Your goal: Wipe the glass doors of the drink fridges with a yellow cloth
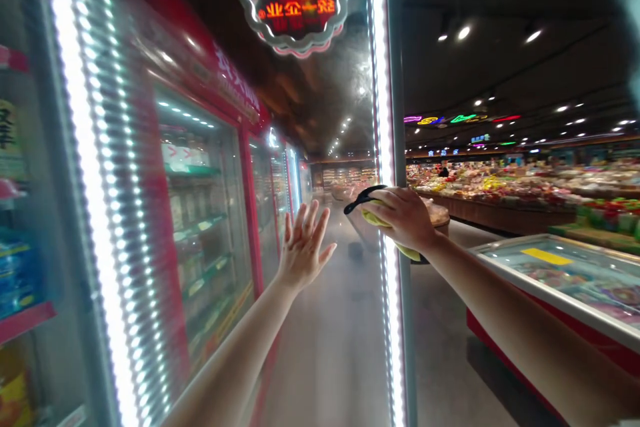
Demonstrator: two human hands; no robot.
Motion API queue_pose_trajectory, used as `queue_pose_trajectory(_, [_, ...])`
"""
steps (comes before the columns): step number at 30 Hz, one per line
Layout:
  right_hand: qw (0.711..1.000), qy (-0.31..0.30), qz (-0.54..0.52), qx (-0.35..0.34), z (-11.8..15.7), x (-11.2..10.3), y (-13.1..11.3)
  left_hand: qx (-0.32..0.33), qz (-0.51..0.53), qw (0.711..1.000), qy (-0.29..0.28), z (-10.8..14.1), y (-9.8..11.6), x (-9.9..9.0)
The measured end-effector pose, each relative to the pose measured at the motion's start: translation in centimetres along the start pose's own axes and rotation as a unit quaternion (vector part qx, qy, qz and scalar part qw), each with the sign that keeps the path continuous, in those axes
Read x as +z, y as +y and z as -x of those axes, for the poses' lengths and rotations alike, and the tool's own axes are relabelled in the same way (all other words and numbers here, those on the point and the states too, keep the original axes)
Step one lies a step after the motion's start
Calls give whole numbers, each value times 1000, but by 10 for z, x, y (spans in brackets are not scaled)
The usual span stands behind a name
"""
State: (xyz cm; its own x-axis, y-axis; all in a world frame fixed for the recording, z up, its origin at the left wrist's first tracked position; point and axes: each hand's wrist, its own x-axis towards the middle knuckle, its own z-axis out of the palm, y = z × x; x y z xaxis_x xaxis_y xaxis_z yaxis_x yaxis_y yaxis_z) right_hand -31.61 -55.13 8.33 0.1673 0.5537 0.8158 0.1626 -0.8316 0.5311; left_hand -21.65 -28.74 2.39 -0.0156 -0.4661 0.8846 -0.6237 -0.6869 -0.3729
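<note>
A tall glass door (330, 320) stands swung out in front of me, with a bright strip of lights (393, 347) along its right edge. My left hand (304, 247) is raised with its fingers spread, palm toward the pane; whether it touches the glass I cannot tell. At the lit edge, my right hand (407, 217) is closed on a yellow-green cloth (376, 215) with a black strap-like edge. Part of that cloth is hidden under the fingers. A scalloped logo sticker (296, 0), its lettering reversed, is on the glass above.
Red-framed coolers (205, 213) line the left side. Nearer, a cabinet's light strip (90, 213) borders shelves with blue packs (20, 267). A chest freezer (565, 287) stands at the right, close to my right forearm. Produce displays (500, 193) lie beyond it.
</note>
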Motion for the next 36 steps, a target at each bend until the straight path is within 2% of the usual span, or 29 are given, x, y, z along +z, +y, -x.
queue_pose_trajectory(5, [999,-16,-26,27,8,41,12,17,-7,999,29,-30,-39,26])
queue_pose_trajectory(8, [994,5,-79,81,3,61,13,33,-4,998,47,-45,-64,38])
queue_pose_trajectory(11, [970,84,-154,170,-17,77,13,55,11,996,70,-61,-90,45])
queue_pose_trajectory(16, [893,253,-214,306,-67,105,20,82,19,990,116,-89,-132,51])
queue_pose_trajectory(18, [868,297,-215,335,-86,113,23,92,15,987,129,-96,-144,53])
queue_pose_trajectory(20, [858,323,-211,339,-103,119,25,100,14,985,138,-100,-153,54])
queue_pose_trajectory(22, [864,337,-195,319,-120,121,25,104,18,984,143,-100,-159,56])
queue_pose_trajectory(25, [889,335,-153,271,-148,121,31,108,19,983,146,-99,-168,56])
queue_pose_trajectory(28, [898,331,-139,255,-180,125,48,113,-6,982,150,-102,-178,54])
queue_pose_trajectory(32, [900,317,-139,266,-222,140,77,126,-32,981,145,-119,-191,52])
queue_pose_trajectory(34, [905,297,-122,278,-230,151,80,133,-39,980,142,-127,-195,53])
queue_pose_trajectory(36, [926,257,-97,260,-224,163,73,134,-44,980,143,-133,-197,53])
